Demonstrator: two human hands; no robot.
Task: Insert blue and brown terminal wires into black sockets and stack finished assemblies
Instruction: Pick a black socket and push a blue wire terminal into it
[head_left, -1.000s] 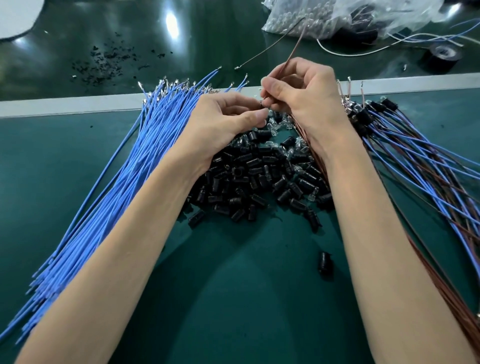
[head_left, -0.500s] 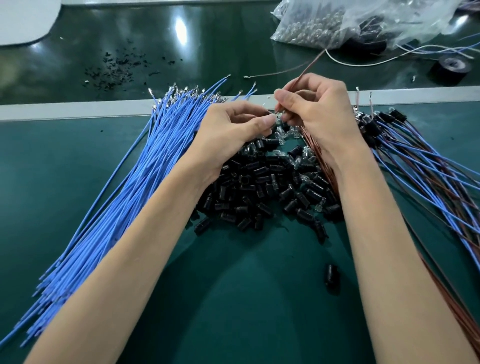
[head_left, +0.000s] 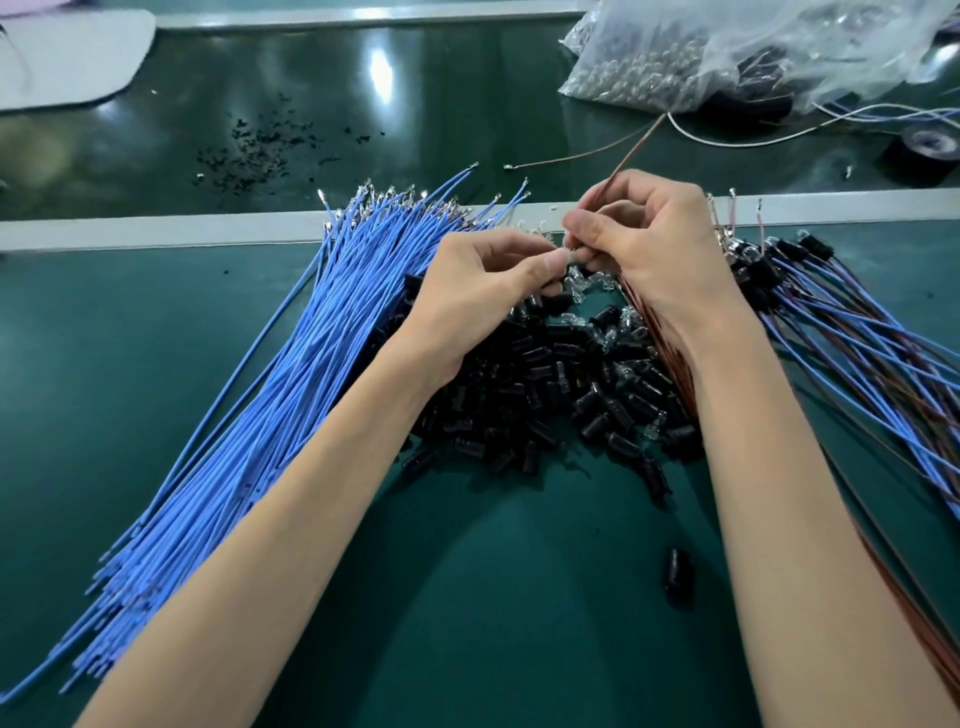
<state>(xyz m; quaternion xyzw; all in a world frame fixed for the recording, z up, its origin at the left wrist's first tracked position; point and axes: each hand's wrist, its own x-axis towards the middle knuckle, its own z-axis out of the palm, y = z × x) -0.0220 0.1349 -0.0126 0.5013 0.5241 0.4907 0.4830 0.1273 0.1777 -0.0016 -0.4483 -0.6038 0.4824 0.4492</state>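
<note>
Dozens of slim blue wires (head_left: 260, 389) fan across the matte green mat (head_left: 104, 415) on the left, their insulation smooth and tiny metal terminals glinting at the far ends. Next comes the left hand (head_left: 483, 296), fingers curled, thumb and forefinger pinching a small pale part (head_left: 563, 258) that is too small to identify. Below it sits a heap of stubby black sockets (head_left: 561, 395), glossy little cylinders mixed with clear glassy bits (head_left: 579, 288). Meeting it tip to tip, the right hand (head_left: 654, 254) pinches a thin brown wire (head_left: 631, 150) that slants up and away. Under that wrist lies a brown bundle (head_left: 660, 343). Far right, finished assemblies (head_left: 857, 338), black-capped blue and brown strands, lie stacked flat.
</note>
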